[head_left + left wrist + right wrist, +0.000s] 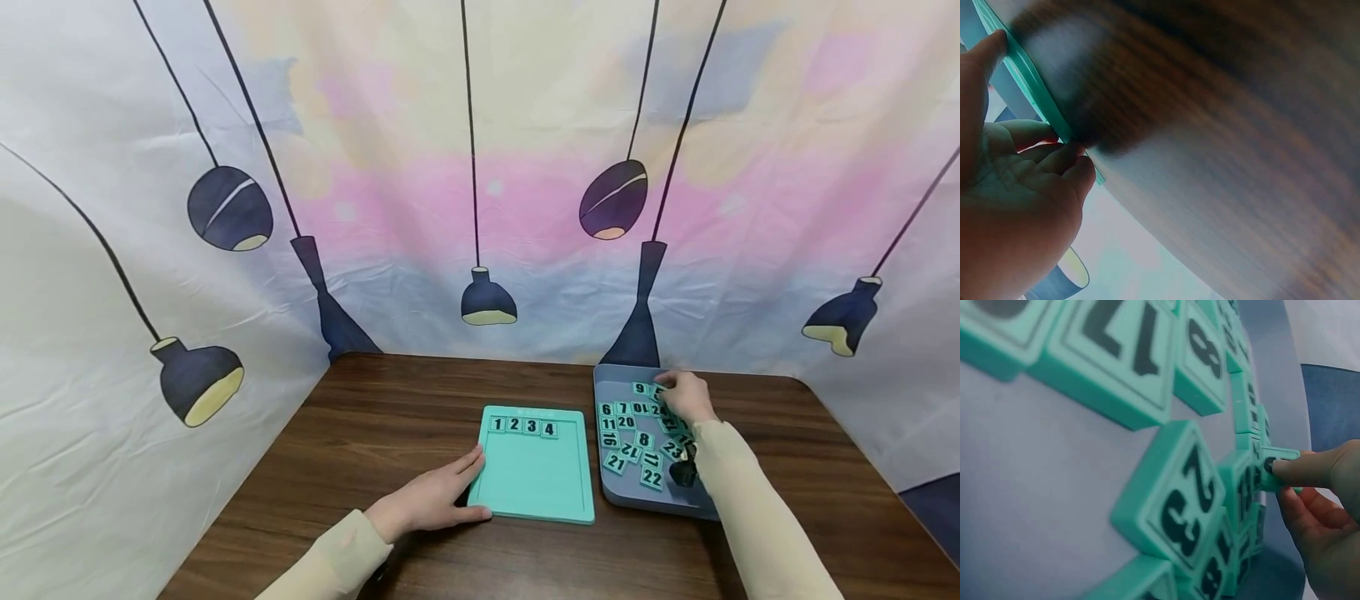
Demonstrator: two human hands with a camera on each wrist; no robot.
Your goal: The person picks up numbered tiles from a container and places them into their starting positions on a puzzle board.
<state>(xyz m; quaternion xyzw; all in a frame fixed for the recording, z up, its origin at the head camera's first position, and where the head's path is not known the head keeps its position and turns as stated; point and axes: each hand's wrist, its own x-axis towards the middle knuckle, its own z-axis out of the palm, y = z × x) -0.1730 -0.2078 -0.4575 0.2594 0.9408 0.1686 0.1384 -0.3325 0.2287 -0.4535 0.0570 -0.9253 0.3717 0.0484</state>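
A flat turquoise board (534,475) lies on the table with tiles 1, 2, 3 and 4 (550,429) in a row along its far side. My left hand (435,496) rests at the board's near left corner, its fingers along the left edge and the thumb at the near edge. Over the far right of a grey tray (637,497), my right hand (688,398) pinches a turquoise number tile (1268,464) between thumb and fingers. The thumb covers part of its number. Loose tiles, such as the 23 tile (1182,500), lie around it.
Tiles 21 (616,463) and 22 (652,477) lie toward the tray's near side. A black object (682,473) shows at the right wrist, over the tray. Behind the wooden table (420,400) hangs a curtain printed with lamps (489,300).
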